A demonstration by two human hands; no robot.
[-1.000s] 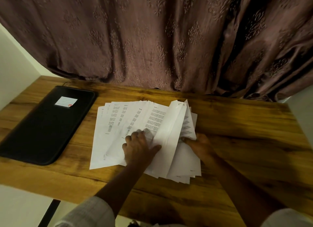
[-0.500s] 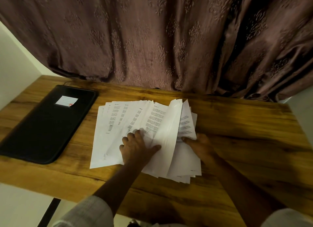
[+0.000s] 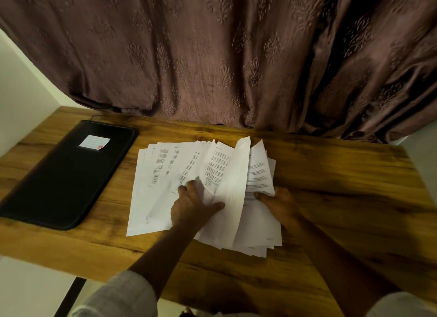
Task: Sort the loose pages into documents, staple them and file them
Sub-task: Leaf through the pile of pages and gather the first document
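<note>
A fan of loose printed pages lies spread on the wooden table. My left hand rests on the middle of the fan, and a sheet passes between its fingers and thumb. One page stands curled upward between my hands. My right hand holds the right part of the pile, its thumb on top of a printed sheet and its fingers hidden beneath the paper. No stapler is in view.
A black zipped folder with a white label lies at the table's left. A brown patterned curtain hangs along the far edge. Bare wood shows to the right of the pile and along the near edge.
My left hand has slid slightly up and left across the fan, spreading the sheets a little. The curled page stands a bit higher. My right hand has hardly moved.
</note>
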